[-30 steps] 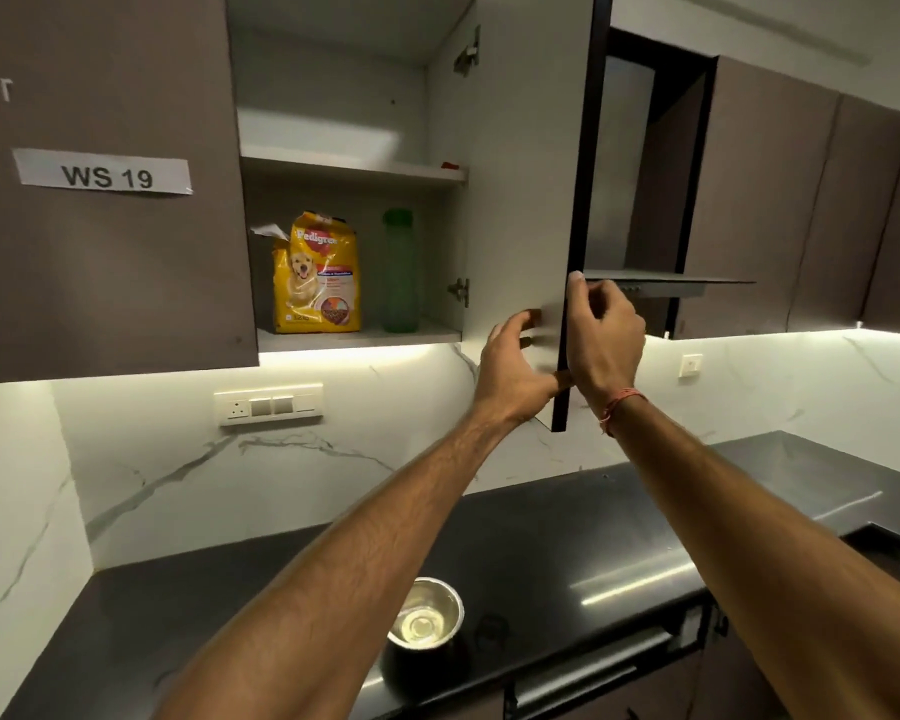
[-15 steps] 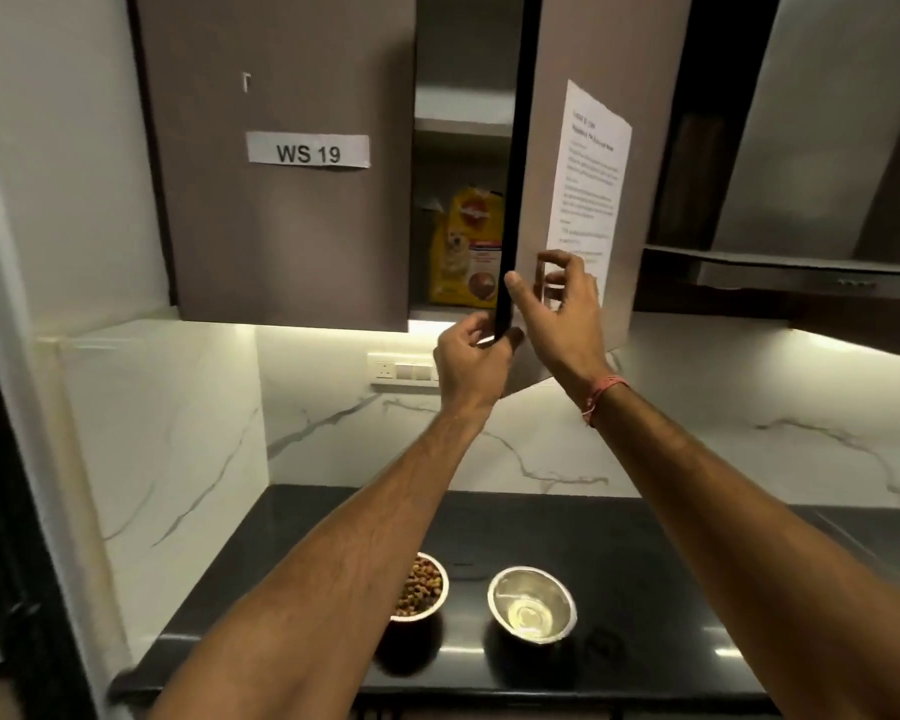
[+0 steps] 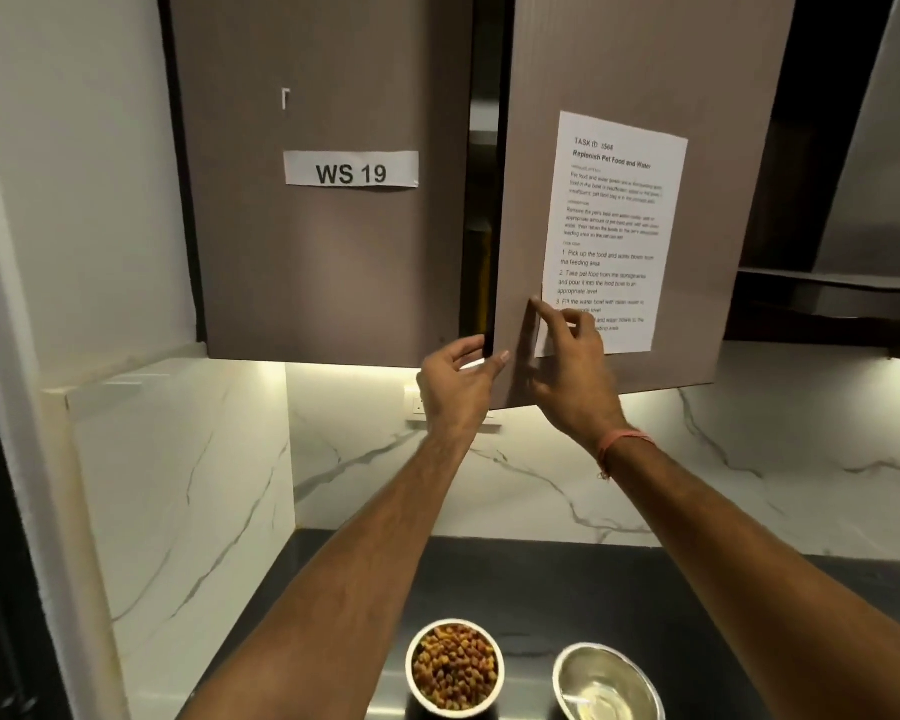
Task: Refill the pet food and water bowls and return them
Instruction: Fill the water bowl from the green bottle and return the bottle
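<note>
Both hands (image 3: 455, 379) (image 3: 567, 356) raised, fingertips at cupboard door (image 3: 619, 70) edge.

Food bowl (image 3: 454, 666): round, white rim, full of brown/orange kibble, upright on dark desk (image 3: 567, 589). Water bowl (image 3: 608, 685): steel, upright, just right of it, w/ clear water, partly cut off by frame edge.
</note>
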